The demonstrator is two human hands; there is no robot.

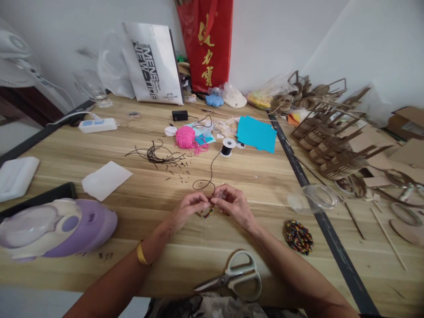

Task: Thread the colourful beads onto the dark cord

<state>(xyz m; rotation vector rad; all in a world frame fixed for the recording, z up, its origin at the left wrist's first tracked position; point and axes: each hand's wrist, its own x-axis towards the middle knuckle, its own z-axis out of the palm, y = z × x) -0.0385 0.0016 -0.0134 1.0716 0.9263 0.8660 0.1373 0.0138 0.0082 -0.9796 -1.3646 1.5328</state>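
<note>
Close together over the middle of the table, my left hand (191, 207) and my right hand (232, 202) pinch a beaded bracelet (206, 215) where its black cord comes together. Small multicoloured beads hang below my fingertips, partly hidden by them. A thin black cord (212, 170) loops up from my fingers to a white spool (228, 146) wound with black. Scissors (240, 276) with pale handles lie between my forearms, near the front edge. To the right of my right forearm is a pile of beaded bracelets (298, 237).
Cut black cords (155, 153) with scattered snippets lie left of the spool, near pink yarn (185, 137) and blue sheets (256, 134). A purple-and-white appliance (66, 227) and white paper (106, 180) are at left. Woven baskets (338, 161) stand at right.
</note>
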